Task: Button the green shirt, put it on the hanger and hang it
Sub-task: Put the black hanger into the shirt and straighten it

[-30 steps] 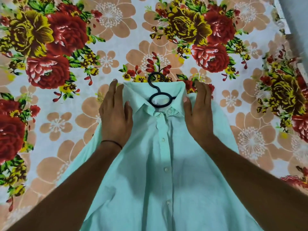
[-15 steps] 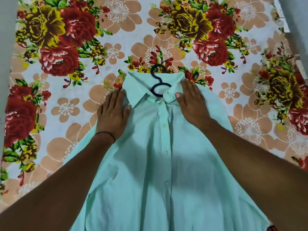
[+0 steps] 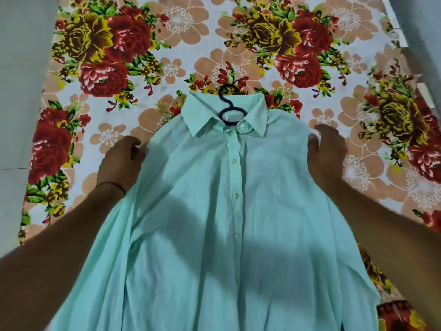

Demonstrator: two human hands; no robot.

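Observation:
The green shirt [image 3: 229,211] lies flat and face up on the bed, its front buttoned down the placket. A black hanger [image 3: 230,108] sits inside it; only the hook and neck loop show at the collar, the rest is hidden under the cloth. My left hand [image 3: 120,161] is at the shirt's left shoulder edge, fingers curled onto the fabric. At the right shoulder edge, my right hand [image 3: 327,154] has its thumb on top and its fingers wrapped around the edge.
The floral bedsheet [image 3: 167,68] covers the bed around the shirt. A grey floor strip [image 3: 21,91] runs along the left edge of the bed. A grey wall [image 3: 422,25] stands at the far right.
Both hands have slid outward from beside the collar to the shirt's shoulder edges and closed on the fabric. The view has pulled back.

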